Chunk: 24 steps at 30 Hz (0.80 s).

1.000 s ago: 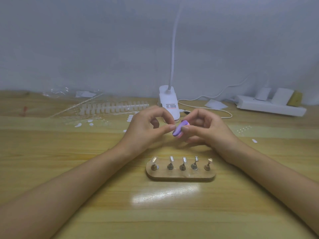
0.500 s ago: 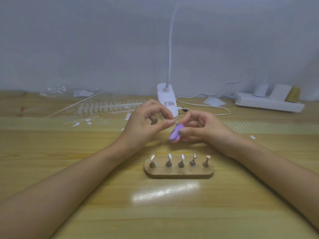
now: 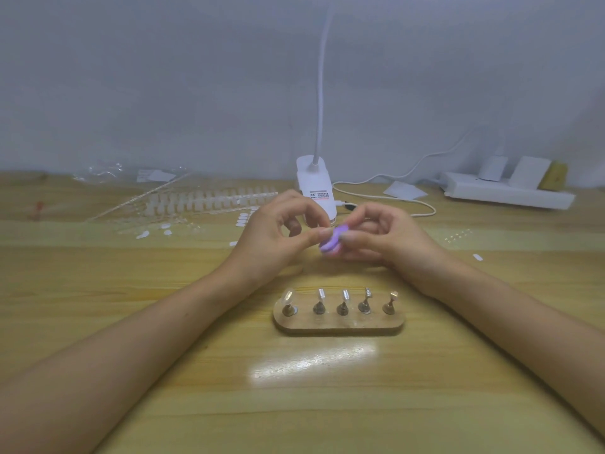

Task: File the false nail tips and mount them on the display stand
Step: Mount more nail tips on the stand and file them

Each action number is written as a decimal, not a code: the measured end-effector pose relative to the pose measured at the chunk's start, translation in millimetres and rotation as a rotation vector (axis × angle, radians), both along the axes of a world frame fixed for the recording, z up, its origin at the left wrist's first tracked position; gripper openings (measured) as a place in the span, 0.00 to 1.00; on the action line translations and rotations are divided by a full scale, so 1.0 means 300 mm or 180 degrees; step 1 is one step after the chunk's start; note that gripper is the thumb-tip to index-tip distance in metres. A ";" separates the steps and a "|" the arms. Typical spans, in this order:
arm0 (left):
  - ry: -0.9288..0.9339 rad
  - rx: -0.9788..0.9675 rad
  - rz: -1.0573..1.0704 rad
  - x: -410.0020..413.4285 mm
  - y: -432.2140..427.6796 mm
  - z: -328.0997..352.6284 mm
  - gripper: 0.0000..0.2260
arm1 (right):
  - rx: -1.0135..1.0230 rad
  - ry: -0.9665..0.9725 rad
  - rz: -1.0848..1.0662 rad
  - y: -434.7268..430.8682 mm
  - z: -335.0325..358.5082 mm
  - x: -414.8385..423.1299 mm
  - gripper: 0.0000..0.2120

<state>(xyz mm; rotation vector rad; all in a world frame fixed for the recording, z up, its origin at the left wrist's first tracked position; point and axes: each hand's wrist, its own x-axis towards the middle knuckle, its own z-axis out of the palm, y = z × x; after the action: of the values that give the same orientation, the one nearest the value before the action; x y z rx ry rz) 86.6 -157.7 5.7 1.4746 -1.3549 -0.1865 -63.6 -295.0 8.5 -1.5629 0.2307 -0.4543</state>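
My right hand (image 3: 389, 239) grips a small purple nail file (image 3: 332, 241) between thumb and fingers. My left hand (image 3: 278, 237) pinches something tiny at its thumb and forefinger tips, pressed against the file; it is too small to make out, likely a clear nail tip. Both hands hover above the table just behind the wooden display stand (image 3: 339, 324). The stand carries several metal pegs; the leftmost peg bears a clear nail tip (image 3: 288, 296), the others look bare.
A white clip lamp (image 3: 316, 188) with its cable stands behind the hands. Strips of clear nail tips (image 3: 209, 199) and loose tips lie at the back left. A white power strip (image 3: 504, 191) sits at the back right. One loose tip (image 3: 477, 256) lies to the right.
The purple file has shifted slightly against my left fingertips, a small filing stroke. Both hands stay in about the same place above the stand.
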 end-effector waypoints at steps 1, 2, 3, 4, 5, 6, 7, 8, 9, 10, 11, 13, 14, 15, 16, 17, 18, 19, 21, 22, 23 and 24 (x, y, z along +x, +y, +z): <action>0.0006 0.0010 -0.0001 0.000 -0.001 0.000 0.09 | 0.0116 -0.0103 -0.0153 -0.003 0.001 -0.002 0.08; 0.0010 0.0013 0.0005 0.001 -0.001 -0.001 0.09 | 0.0156 -0.0129 -0.0198 -0.009 0.001 -0.003 0.09; 0.0007 0.0014 0.0008 0.001 -0.001 -0.001 0.09 | 0.0072 -0.0041 -0.0111 -0.008 0.001 -0.004 0.09; 0.0001 0.0019 -0.0002 0.001 0.000 -0.001 0.09 | -0.0042 0.0093 0.0066 -0.001 0.006 -0.005 0.09; 0.0001 0.0023 -0.0016 0.001 0.000 -0.001 0.09 | -0.0119 0.0170 0.0163 0.000 0.008 -0.003 0.09; 0.0011 0.0033 -0.0028 0.001 0.001 -0.001 0.09 | -0.0077 0.0123 0.0077 -0.001 0.005 0.001 0.09; 0.0024 0.0058 -0.0038 0.001 0.001 -0.001 0.08 | 0.0062 0.0000 -0.0137 -0.002 0.006 0.002 0.09; 0.0031 0.0089 -0.0049 -0.001 0.001 0.000 0.07 | 0.0162 -0.0084 -0.0279 -0.007 0.006 0.001 0.10; 0.0025 0.0103 -0.0052 -0.002 0.001 0.000 0.07 | 0.0137 -0.0060 -0.0293 -0.008 0.007 0.000 0.10; 0.0009 0.0090 -0.0047 -0.004 0.001 0.000 0.07 | -0.0030 0.0082 -0.0156 -0.002 0.007 -0.002 0.09; -0.0004 0.0065 -0.0037 -0.003 0.001 0.000 0.08 | -0.0236 0.0253 0.0065 0.007 0.010 -0.003 0.08; -0.0012 0.0063 -0.0042 -0.002 0.001 0.001 0.08 | -0.0280 0.0271 0.0097 0.009 0.008 -0.001 0.07; -0.0026 0.0076 -0.0063 -0.003 0.001 0.002 0.08 | -0.0074 0.0113 -0.0132 0.008 0.010 -0.002 0.08; -0.0041 0.0081 -0.0079 -0.003 0.001 0.002 0.08 | 0.0102 -0.0026 -0.0287 -0.002 0.009 -0.003 0.08; -0.0050 0.0074 -0.0078 -0.004 0.002 0.002 0.08 | 0.0147 -0.0049 -0.0323 -0.005 0.009 -0.004 0.09; -0.0051 0.0057 -0.0068 -0.004 0.002 0.002 0.08 | 0.0037 0.0046 -0.0207 -0.003 0.009 -0.005 0.09; -0.0049 0.0039 -0.0063 -0.006 0.002 0.003 0.08 | -0.0134 0.0189 -0.0012 0.006 0.010 -0.005 0.10; -0.0051 0.0033 -0.0066 -0.006 0.003 0.004 0.09 | -0.0268 0.0257 0.0089 0.008 0.007 -0.002 0.10; -0.0049 0.0052 -0.0079 -0.007 0.002 0.006 0.08 | -0.0099 0.0067 -0.0183 0.009 0.005 0.001 0.09; -0.0040 0.0058 -0.0074 -0.007 0.002 0.007 0.07 | 0.0037 -0.0035 -0.0292 0.002 0.004 -0.001 0.08; -0.0027 0.0049 -0.0060 -0.007 0.003 0.007 0.07 | 0.0047 -0.0047 -0.0238 -0.001 0.003 -0.001 0.07; -0.0017 0.0039 -0.0050 -0.008 0.003 0.007 0.07 | -0.0031 0.0043 -0.0069 0.003 0.005 -0.002 0.06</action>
<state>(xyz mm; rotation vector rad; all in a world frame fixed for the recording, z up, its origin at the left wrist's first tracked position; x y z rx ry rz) 84.2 -156.7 7.7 1.4758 -1.3722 -0.2013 -64.2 -294.0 9.9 -1.5747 0.2563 -0.4626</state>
